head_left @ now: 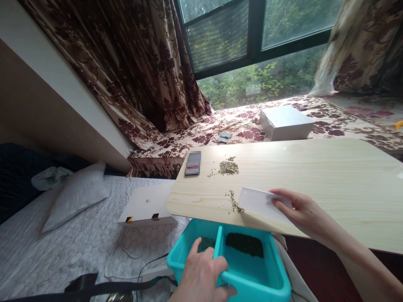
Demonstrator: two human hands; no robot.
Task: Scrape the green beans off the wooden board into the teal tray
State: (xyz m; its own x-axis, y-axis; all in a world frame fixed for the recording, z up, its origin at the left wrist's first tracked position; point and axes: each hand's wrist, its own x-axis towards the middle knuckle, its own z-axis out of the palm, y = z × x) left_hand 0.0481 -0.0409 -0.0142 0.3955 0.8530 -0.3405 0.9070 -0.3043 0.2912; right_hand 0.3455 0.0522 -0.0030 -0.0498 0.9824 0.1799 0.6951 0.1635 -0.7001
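My right hand [297,205] has a white card [256,201] pinched between thumb and fingers, its end right by the nearer of 2 patches of green grains [229,167] on the table [327,167]. My left hand [201,268], half curled, grips the teal bin [284,274] around the divider. White box [146,199] on the bed [91,209]: tiny print, unreadable. Dark rectangle [193,161] on the table: pixelated.

Single head cam, fwd & down, close over tabletop [327,176], bin [281,272] at btm, window [255,33] up top
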